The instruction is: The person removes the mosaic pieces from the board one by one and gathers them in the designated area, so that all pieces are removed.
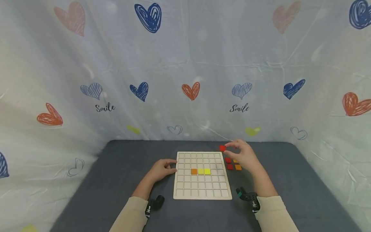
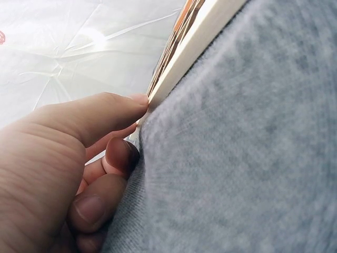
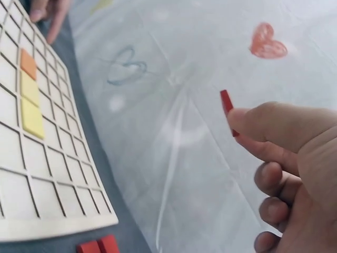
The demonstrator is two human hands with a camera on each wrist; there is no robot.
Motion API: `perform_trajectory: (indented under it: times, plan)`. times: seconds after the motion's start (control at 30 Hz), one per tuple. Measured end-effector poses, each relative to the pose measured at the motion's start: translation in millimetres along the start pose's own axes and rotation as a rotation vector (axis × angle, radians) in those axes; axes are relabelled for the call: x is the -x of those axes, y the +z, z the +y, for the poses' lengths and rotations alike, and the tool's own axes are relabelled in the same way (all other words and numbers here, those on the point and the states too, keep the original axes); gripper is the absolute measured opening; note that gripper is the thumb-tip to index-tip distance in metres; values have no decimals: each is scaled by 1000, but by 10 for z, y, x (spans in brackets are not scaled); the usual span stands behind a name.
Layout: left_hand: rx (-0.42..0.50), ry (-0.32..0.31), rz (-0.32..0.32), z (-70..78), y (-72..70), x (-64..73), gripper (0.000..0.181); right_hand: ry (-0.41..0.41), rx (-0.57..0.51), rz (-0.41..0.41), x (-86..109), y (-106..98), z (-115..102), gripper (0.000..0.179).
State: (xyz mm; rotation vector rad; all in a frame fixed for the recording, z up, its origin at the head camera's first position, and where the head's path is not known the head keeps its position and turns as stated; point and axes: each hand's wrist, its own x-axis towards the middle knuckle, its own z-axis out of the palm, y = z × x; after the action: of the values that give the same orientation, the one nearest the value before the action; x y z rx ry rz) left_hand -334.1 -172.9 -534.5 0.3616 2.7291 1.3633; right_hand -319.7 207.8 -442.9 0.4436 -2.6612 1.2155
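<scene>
My right hand [image 1: 242,154] pinches a red square tile [image 3: 226,101] between thumb and forefinger, raised near the far right corner of a wooden grid board [image 1: 203,197]. In the right wrist view the tile is seen nearly edge-on, its lower part hidden by the thumb. Thumb and fingertips of my left hand [image 1: 163,169] touch the board's left edge; the left wrist view shows the thumb tip against its pale side. One orange tile [image 1: 194,171] and two yellow tiles [image 1: 204,171] sit side by side in a row of the grid.
Right of the board lie two red tiles [image 1: 230,167] and orange tiles [image 1: 238,167], one partly behind the right hand. Dark grey cloth covers the table [image 1: 121,174]. A pale curtain [image 1: 185,64] with printed hearts hangs behind. Each wrist wears a black device [image 1: 250,196].
</scene>
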Motion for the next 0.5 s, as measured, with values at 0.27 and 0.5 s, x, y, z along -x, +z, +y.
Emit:
perform_trajectory:
  times: [0.27, 0.5]
  plan:
    - [15, -18, -6, -4, -3, 4, 42, 61, 18, -113, 35, -218, 253, 33]
    - [18, -14, -6, 4, 4, 15, 42, 148, 33, -196, 56, -253, 433, 31]
